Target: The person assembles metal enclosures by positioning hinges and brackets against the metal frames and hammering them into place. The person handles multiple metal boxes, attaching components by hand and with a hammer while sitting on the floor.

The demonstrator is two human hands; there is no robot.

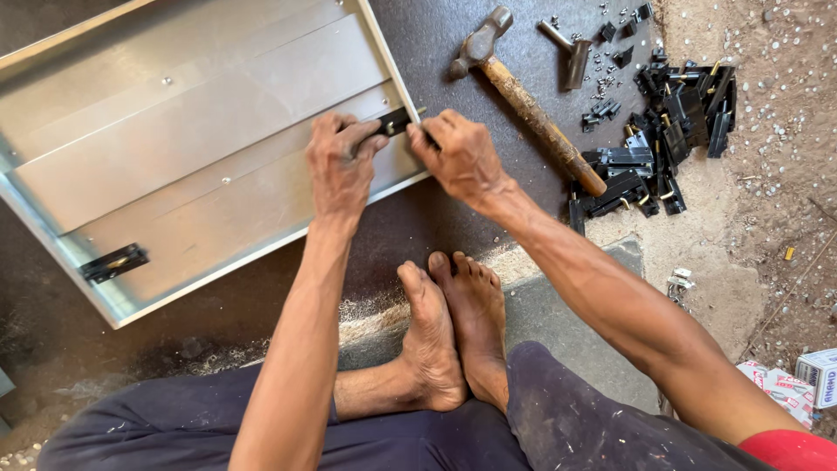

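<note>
Head view: left hand (pixel 340 161) and right hand (pixel 460 157) both clamped on a black fitting (pixel 397 120) at the panel (pixel 174 131) edge — a slackened grip could let it slip askew.

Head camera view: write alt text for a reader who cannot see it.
A seated person's left hand and right hand press a small black fitting onto the edge of an aluminium frame panel lying on the ground. A wooden-handled hammer and a pile of black fittings lie to the right, and the person's bare feet are crossed below.
</note>
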